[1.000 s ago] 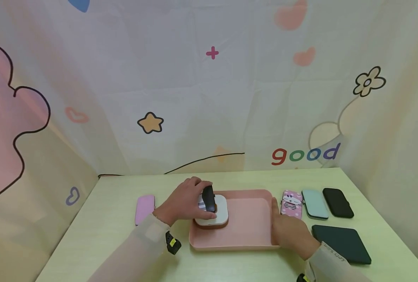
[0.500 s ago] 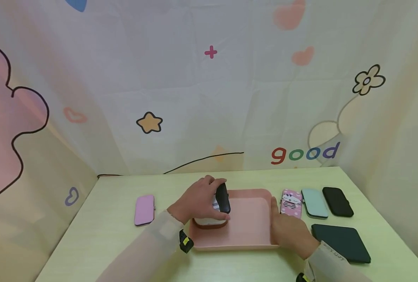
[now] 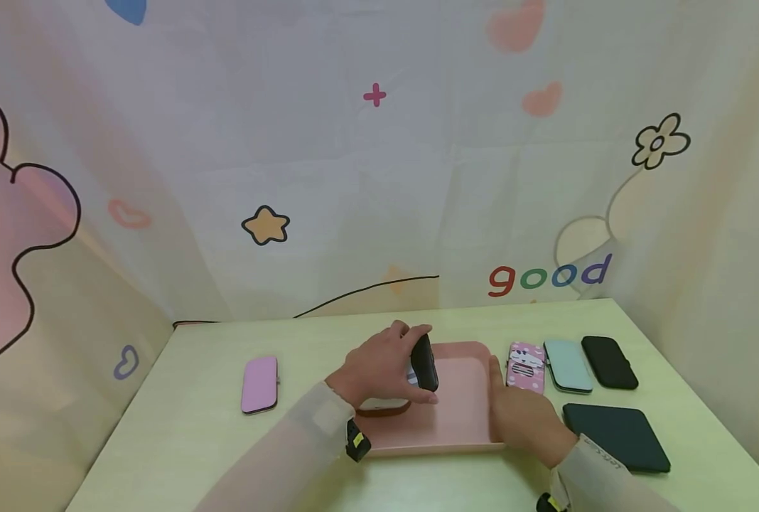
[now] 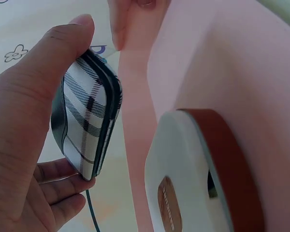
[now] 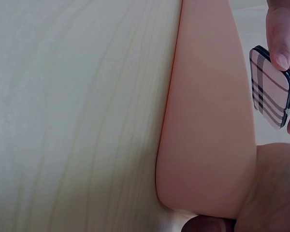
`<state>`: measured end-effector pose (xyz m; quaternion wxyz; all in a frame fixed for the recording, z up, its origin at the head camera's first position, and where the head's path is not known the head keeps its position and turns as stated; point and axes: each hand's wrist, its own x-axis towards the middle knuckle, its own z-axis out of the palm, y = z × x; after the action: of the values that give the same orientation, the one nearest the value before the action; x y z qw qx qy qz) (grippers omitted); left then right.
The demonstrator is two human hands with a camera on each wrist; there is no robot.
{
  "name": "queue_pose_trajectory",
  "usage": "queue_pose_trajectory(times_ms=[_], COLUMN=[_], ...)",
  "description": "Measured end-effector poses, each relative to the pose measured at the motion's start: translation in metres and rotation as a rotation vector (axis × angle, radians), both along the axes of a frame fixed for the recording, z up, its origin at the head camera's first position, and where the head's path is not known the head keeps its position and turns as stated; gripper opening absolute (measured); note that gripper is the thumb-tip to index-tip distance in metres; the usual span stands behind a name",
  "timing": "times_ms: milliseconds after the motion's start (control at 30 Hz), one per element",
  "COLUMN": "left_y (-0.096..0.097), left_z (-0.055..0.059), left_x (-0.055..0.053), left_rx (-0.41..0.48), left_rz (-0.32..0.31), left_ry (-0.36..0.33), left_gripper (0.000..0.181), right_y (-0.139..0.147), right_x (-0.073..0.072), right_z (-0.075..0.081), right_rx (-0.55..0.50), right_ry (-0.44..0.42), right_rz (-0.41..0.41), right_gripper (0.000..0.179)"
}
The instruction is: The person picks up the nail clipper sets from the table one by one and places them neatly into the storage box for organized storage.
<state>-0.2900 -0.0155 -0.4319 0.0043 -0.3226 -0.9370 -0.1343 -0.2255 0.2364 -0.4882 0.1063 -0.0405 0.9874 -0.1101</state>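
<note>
In the head view my left hand (image 3: pixel 382 366) holds a small case (image 3: pixel 424 364) on edge above the tray, thumb on one side and fingers on the other. The left wrist view shows this case (image 4: pixel 87 111) has a white and black plaid face and black edges. Below my left hand, a white box with a brown base (image 3: pixel 384 407) stands in the left part of the pink tray (image 3: pixel 459 419); the hand hides most of it. A wood-look label (image 4: pixel 169 203) is on the box. My right hand (image 3: pixel 528 421) grips the tray's right side wall.
Right of the tray lie a pink patterned case (image 3: pixel 525 366), a mint case (image 3: pixel 568 366), a black case (image 3: pixel 610 363) and a larger dark flat case (image 3: pixel 617 435). A lilac case (image 3: pixel 260 385) lies on the table at left. A printed curtain (image 3: pixel 354 178) hangs behind.
My left hand has carried the plaid case rightward, from over the white box towards the middle of the tray. My right hand has stayed at the tray's right side.
</note>
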Motion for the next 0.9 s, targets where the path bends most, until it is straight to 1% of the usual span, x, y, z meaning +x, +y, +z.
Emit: queue_pose_trajectory(times_ms=[100, 267, 433, 700, 800, 900], left_y=[0.006, 0.013, 0.020, 0.032, 0.035, 0.038], left_z=[-0.001, -0.002, -0.007, -0.013, -0.015, -0.019], left_x=[0.000, 0.000, -0.001, -0.006, -0.008, -0.009], left_rx=[-0.026, -0.025, -0.038, -0.148, -0.196, -0.228], left_rz=[0.013, -0.023, -0.050, -0.075, -0.066, -0.063], left_ry=[-0.021, -0.023, 0.000, 0.022, 0.018, 0.019], left_gripper=[0.109, 0.107, 0.103, 0.099, 0.101, 0.100], right_y=[0.000, -0.001, -0.001, -0.001, 0.000, 0.001], right_x=[0.001, 0.001, 0.000, 0.000, 0.000, -0.001], right_z=[0.001, 0.001, 0.002, 0.003, 0.002, 0.001], right_rx=[0.001, 0.015, 0.029, 0.037, 0.037, 0.031], right_ry=[0.001, 0.011, 0.007, 0.015, 0.014, 0.008], right_rz=[0.002, 0.001, 0.001, 0.005, 0.005, 0.007], right_gripper=[0.085, 0.087, 0.089, 0.089, 0.088, 0.087])
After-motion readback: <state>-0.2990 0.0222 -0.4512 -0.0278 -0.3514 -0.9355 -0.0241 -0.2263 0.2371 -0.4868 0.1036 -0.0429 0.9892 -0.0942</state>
